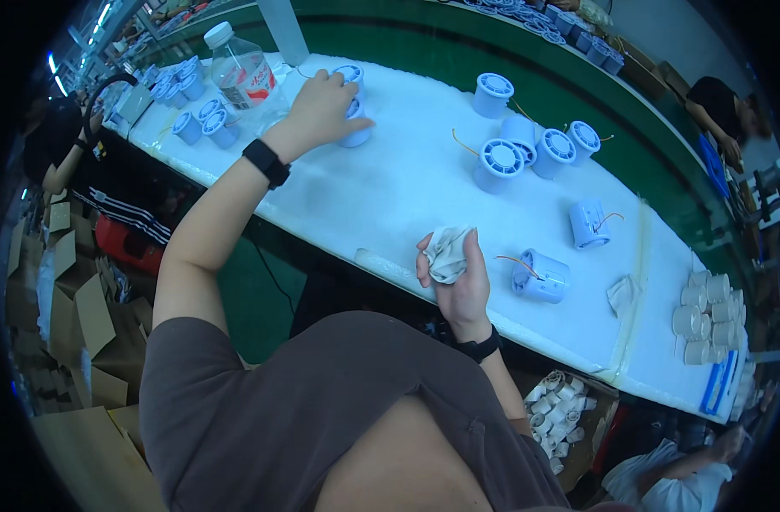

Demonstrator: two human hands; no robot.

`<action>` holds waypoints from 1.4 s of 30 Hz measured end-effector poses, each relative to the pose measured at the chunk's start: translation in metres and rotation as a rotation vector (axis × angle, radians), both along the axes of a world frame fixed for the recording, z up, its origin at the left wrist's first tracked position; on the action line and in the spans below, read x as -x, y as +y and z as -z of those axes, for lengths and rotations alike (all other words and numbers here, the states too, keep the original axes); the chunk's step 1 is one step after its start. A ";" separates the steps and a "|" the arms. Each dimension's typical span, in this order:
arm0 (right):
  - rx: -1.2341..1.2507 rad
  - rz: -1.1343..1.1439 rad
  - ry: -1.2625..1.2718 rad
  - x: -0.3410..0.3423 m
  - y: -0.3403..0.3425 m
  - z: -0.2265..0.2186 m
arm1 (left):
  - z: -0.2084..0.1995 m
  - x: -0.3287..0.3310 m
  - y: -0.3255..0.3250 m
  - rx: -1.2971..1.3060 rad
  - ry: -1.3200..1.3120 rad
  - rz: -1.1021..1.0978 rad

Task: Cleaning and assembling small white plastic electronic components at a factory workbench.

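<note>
My left hand (321, 111) is over two light-blue plastic cylinders with slotted round tops. Its fingers curl by the far cylinder (350, 73), and its thumb lies across the near cylinder (354, 135); the palm side is hidden. In my right hand (463, 294), palm up near the front edge, is a crumpled white cloth (449, 254). To that hand's right lies a blue cylinder (541, 276) on its side with a thin orange wire. Another wired cylinder (589, 224) is farther back.
The white padded table (390, 196) also bears a clear bottle (240, 72), several blue cylinders (499, 164) at the back right, and more (217, 128) at left. White rings (706, 311) are stacked far right near a small white cloth (624, 294). A green conveyor (407, 51) runs behind.
</note>
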State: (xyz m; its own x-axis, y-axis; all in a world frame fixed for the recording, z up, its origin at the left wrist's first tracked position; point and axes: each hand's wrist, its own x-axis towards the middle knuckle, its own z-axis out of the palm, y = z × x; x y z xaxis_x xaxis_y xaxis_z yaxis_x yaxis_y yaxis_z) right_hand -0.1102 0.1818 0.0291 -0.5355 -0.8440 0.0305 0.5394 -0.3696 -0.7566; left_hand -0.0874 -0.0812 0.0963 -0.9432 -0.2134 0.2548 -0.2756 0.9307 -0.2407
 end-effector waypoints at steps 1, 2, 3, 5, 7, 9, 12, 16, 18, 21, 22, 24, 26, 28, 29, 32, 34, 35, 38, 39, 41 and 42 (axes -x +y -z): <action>0.002 -0.002 -0.003 -0.001 0.000 0.000 | -0.002 -0.005 0.002 0.047 -0.021 -0.027; -0.002 0.000 -0.005 -0.001 0.000 0.000 | -0.002 -0.007 0.002 0.050 -0.023 -0.028; -0.005 0.002 -0.007 -0.001 0.000 -0.001 | -0.002 -0.007 0.001 -0.067 -0.074 -0.087; -0.005 0.008 -0.012 -0.001 0.002 0.000 | -0.001 -0.007 0.000 -0.298 -0.175 -0.203; -0.003 -0.004 0.002 -0.002 0.003 0.000 | -0.002 -0.005 -0.008 -0.221 -0.169 -0.222; 0.003 -0.012 0.009 -0.003 0.002 0.000 | -0.004 -0.002 -0.015 -0.076 -0.156 -0.247; 0.032 0.014 -0.028 -0.003 0.003 0.002 | -0.005 -0.003 -0.009 0.030 -0.074 -0.173; 0.083 0.085 -0.060 0.002 0.003 0.010 | -0.013 0.026 0.020 0.053 0.316 0.120; 0.071 0.113 -0.061 0.000 0.001 0.005 | -0.014 0.058 0.036 -0.106 0.373 0.404; 0.043 0.166 -0.055 -0.001 -0.001 0.001 | -0.001 0.129 0.044 -0.197 0.318 0.485; 0.063 0.142 -0.079 -0.001 -0.002 0.001 | 0.006 0.152 0.036 -0.181 0.288 0.480; 0.115 0.104 -0.111 0.002 -0.005 -0.001 | 0.017 0.186 0.026 -0.242 0.183 0.466; 0.118 0.121 -0.113 0.005 -0.005 0.000 | 0.022 0.206 0.026 -0.351 0.042 0.456; 0.134 0.126 -0.158 0.004 -0.005 0.001 | 0.014 0.215 0.028 -0.444 -0.103 0.442; 0.142 0.137 -0.137 0.004 -0.004 0.001 | 0.013 0.211 0.030 -0.408 -0.082 0.443; 0.093 0.079 -0.148 0.004 -0.005 0.000 | -0.012 0.164 0.036 -0.333 0.083 0.350; 0.092 0.081 -0.132 0.004 -0.003 0.001 | -0.029 0.123 0.042 -0.286 0.297 0.360; 0.088 0.089 -0.127 0.002 -0.001 0.001 | -0.041 0.098 0.050 -0.281 0.273 0.319; 0.073 0.096 -0.129 -0.003 0.001 0.001 | -0.048 0.022 0.058 -0.257 0.207 0.268; 0.061 0.107 -0.125 -0.003 0.002 0.000 | -0.039 0.002 0.060 -0.261 0.196 0.257; 0.046 0.108 -0.115 -0.005 0.001 0.000 | -0.019 -0.036 0.059 -0.361 0.002 0.209; 0.040 0.106 -0.109 -0.005 0.000 0.000 | -0.011 -0.045 0.053 -0.370 -0.018 0.187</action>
